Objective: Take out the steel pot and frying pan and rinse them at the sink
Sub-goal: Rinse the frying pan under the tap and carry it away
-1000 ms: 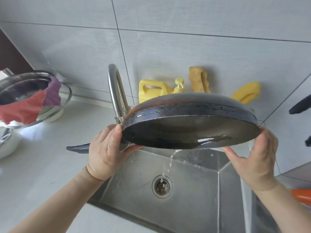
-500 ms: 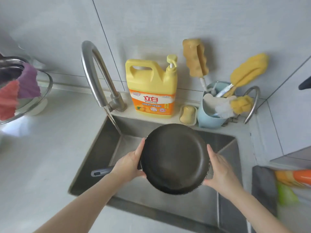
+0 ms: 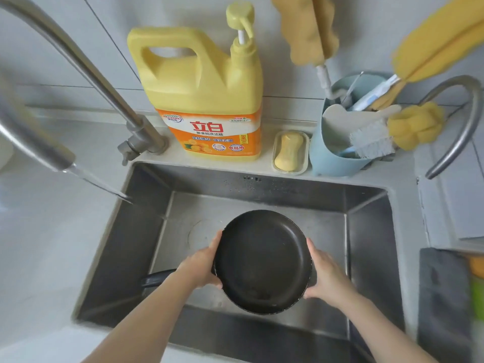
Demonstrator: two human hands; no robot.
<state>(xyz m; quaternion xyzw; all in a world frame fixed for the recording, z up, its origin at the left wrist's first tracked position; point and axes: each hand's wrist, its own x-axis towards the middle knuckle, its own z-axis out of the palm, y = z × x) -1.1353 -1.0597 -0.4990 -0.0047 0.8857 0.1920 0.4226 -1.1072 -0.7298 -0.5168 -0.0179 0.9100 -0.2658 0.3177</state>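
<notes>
Lowered since the earlier frame, the frying pan (image 3: 262, 260) is held low-centre over the sink (image 3: 372, 231), left hand (image 3: 200, 268) and right hand (image 3: 327, 277) clasping its rim; rinsing seems unfinished, no steel pot visible.

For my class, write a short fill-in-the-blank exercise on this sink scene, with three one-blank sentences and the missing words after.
1. Both hands, left hand and right hand, hold the round black frying pan over the steel ____.
2. Water runs from the curved steel ____ at the left.
3. The oval yellow soap bar lies between the big yellow detergent bottle and the pale ____ utensil holder.

Missing words: sink; faucet; blue
</notes>
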